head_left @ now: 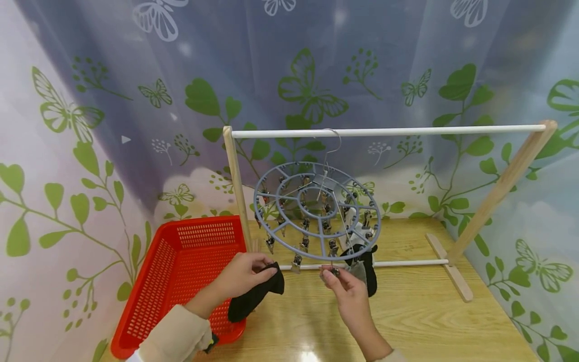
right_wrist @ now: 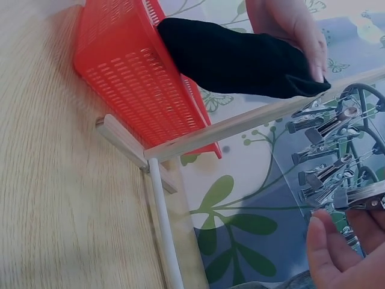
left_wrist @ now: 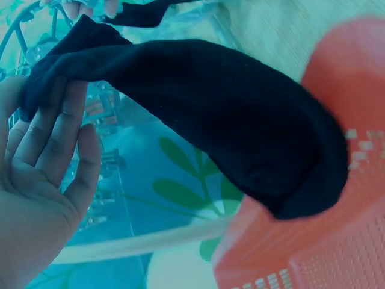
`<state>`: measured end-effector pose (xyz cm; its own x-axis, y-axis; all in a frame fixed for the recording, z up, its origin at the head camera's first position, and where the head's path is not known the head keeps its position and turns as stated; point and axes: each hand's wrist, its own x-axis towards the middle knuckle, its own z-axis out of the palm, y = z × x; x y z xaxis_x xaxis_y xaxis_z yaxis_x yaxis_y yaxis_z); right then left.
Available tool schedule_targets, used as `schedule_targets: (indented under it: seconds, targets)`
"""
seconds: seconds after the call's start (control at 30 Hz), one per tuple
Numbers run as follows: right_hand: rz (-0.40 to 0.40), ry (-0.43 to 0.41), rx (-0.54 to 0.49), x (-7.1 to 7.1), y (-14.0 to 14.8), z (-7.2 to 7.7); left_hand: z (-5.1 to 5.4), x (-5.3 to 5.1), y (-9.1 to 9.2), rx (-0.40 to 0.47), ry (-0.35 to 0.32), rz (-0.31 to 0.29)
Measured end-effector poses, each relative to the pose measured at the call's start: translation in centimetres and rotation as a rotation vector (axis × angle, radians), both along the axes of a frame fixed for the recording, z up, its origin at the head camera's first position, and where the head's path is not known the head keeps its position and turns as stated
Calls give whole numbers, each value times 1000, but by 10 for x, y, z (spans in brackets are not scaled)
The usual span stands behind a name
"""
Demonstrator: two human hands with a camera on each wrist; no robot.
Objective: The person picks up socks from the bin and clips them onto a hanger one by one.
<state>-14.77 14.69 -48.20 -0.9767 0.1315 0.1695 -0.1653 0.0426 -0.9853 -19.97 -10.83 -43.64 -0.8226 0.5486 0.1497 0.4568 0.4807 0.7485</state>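
Observation:
My left hand point(head_left: 242, 275) pinches a black sock point(head_left: 254, 297) by its opening, with the rest drooping beside the red basket. In the left wrist view the sock point(left_wrist: 240, 120) stretches away from the fingertips. My right hand point(head_left: 350, 294) pinches a metal clip point(right_wrist: 361, 196) between thumb and fingers, below the front rim of a round grey clip hanger point(head_left: 322, 246). Whether the clip's mouth is parted cannot be told. Right by that hand hang a black sock point(head_left: 371, 276) and a grey piece of cloth point(head_left: 358, 272), with something white point(head_left: 359, 232) behind them.
A red perforated basket point(head_left: 190, 274) stands on the wooden table point(head_left: 407, 317) at left. The hanger hooks over the white top bar point(head_left: 407, 131) of a wooden-sided rack, with several clips point(head_left: 296, 264) dangling. A lower bar point(head_left: 407, 263) crosses behind my hands. A patterned curtain point(head_left: 375, 45) surrounds the table.

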Motion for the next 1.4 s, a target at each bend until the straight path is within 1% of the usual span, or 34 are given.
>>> schedule_targets:
  seconds: [0.1,0.23,0.53,0.73,0.8,0.97,1.03,1.13,1.27,1.4]
  targets:
    - [5,14,-11,0,0,-1,-2,0,5,15,-9,-15]
    - [12,36,-10,0,-1,-2,-3,1,10,12,-10,-28]
    - [-17,100,57,1,-1,-3,3,5,20,27,25,-64]
    - [-4,131,66,1,0,-1,3,5,28,33,21,-79]
    - [6,138,68,1,1,-1,3,5,30,33,23,-80]
    - [25,169,71,2,2,-1,3,2,36,10,81,-79]
    - [23,181,74,3,2,-1,2,1,38,0,107,-77]
    - [12,186,74,3,2,0,2,1,41,-6,124,-72]
    - [4,186,56,3,1,1,-2,2,46,-16,128,-66]
    - [11,191,37,4,0,2,-4,3,52,-13,112,-70]
